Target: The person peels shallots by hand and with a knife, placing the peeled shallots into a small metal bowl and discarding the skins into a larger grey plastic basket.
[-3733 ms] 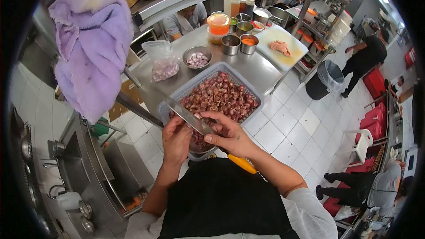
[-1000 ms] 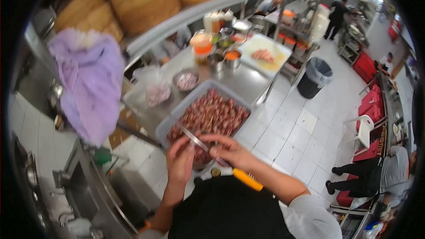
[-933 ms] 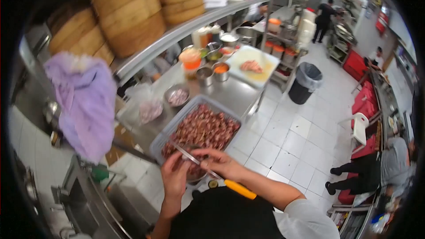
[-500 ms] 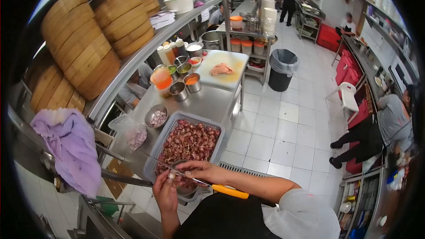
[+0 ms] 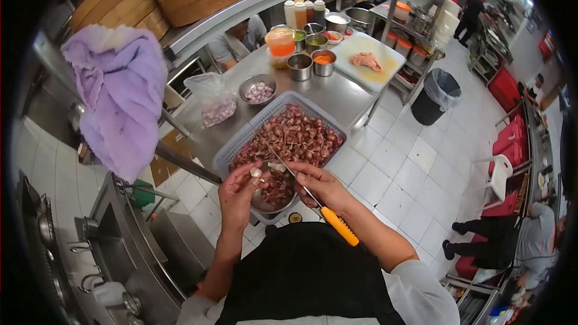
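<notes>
Pinched in the fingertips of my left hand (image 5: pixel 236 191) is a small pale peeled shallot (image 5: pixel 256 173). My right hand (image 5: pixel 320 185) is closed on a knife with a yellow handle (image 5: pixel 339 225), its thin blade pointing away over the crate. A pale scrap of skin (image 5: pixel 277 167) shows close to the right fingertips. Below both hands, a metal bowl (image 5: pixel 282 204) with reddish peelings rests at the near end of a grey plastic crate (image 5: pixel 220 159). Many unpeeled red shallots (image 5: pixel 301 135) fill the rest of it.
Beyond the crate are a steel bowl of peeled shallots (image 5: pixel 259 92), a plastic bag of them (image 5: pixel 218 110), and a cutting board (image 5: pixel 385 78) with raw meat (image 5: pixel 366 61). A purple towel (image 5: pixel 120 96) hangs on a rail at left. Other people work nearby.
My view has swung, so the scene sits further right. The hands have drawn apart, and the knife blade has come away from the shallot in my left fingers.
</notes>
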{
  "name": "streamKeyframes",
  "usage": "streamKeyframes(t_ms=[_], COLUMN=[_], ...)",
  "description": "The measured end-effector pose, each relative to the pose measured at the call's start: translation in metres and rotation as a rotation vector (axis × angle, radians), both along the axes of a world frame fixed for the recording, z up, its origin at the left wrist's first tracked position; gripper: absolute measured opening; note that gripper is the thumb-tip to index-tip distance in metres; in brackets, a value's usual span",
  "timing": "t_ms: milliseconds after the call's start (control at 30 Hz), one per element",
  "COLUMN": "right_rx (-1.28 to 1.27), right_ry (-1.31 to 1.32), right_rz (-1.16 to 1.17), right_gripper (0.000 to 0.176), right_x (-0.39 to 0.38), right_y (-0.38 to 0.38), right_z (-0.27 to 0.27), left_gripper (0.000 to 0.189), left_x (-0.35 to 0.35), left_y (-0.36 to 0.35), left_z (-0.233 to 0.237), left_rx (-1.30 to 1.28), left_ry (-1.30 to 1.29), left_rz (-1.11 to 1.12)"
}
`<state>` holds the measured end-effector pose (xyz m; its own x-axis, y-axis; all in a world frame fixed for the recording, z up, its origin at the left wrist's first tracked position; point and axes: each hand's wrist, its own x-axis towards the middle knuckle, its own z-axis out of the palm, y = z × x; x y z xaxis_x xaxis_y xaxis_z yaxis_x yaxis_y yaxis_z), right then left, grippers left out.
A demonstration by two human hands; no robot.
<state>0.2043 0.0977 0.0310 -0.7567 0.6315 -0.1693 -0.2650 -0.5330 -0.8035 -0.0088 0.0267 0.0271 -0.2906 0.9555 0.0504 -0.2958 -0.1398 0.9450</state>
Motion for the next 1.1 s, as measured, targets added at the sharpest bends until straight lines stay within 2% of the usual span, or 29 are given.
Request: streamKeyframes(t_ms=[167,333,400,533,600,833,1000,1100], right_rx=[0.048,0.105,0.108,0.075,0.073,-0.024,0.009,0.032], right_ry=[-0.075,-0.048,-0.053,-0.024,-0.023,-0.001,-0.031,-0.030], right_rz=[0.077,0.149,0.166,0.161,0.145,0.133,0.129,0.120], right_gripper=[0.059,0.059,0.059,0.055,0.053,0.045,0.045,0.045], right_x=[-0.013,-0.018,-0.019,-0.022,-0.021,-0.014,-0.012,-0.015], right_y=[-0.007,-0.009,-0.009,-0.009,-0.010,-0.005,-0.009,-0.010], right_z=[-0.012,0.009,0.011,0.008,0.008,0.003,0.009,0.011], left_gripper=[0.027,0.025,0.025,0.024,0.025,0.026,0.032,0.032], left_x=[-0.010,-0.001,0.004,0.005,0.002,0.004,0.011,0.016], left_y=[-0.004,-0.004,-0.004,-0.002,-0.001,0.000,-0.002,-0.004], left_z=[-0.009,-0.021,-0.021,-0.017,-0.020,-0.014,-0.003,0.000], left_rx=[-0.014,-0.023,-0.026,-0.048,-0.020,-0.010,0.036,0.103], left_ry=[-0.011,0.000,-0.222,-0.241,-0.153,-0.130,0.253,0.272], left_rz=[0.024,0.002,-0.016,0.000,-0.028,-0.031,0.119,0.124])
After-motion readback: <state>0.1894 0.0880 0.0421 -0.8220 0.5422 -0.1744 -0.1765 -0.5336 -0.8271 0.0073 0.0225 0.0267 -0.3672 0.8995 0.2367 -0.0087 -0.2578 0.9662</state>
